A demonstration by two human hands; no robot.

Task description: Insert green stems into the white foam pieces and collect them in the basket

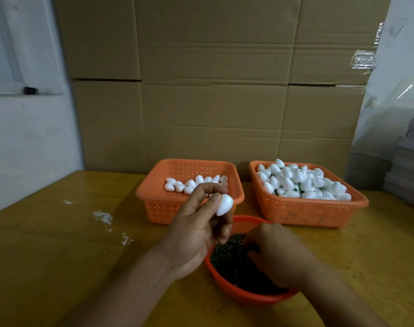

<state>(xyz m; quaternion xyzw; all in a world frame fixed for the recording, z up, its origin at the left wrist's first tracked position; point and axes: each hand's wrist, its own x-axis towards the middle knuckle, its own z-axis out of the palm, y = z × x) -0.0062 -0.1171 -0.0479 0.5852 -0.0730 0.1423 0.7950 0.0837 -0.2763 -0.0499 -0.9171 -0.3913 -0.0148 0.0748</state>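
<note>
My left hand holds one white foam piece between thumb and fingers, raised in front of the left orange basket. That basket has a thin layer of white foam pieces. The right orange basket is heaped with foam pieces, and bits of green show among them. My right hand reaches down into a round red bowl filled with dark green stems. Its fingertips are buried among the stems and hidden.
Everything stands on a yellow wooden table. White foam crumbs lie on the table to the left. A wall of cardboard boxes rises behind the baskets. Grey stacked sheets sit at the far right.
</note>
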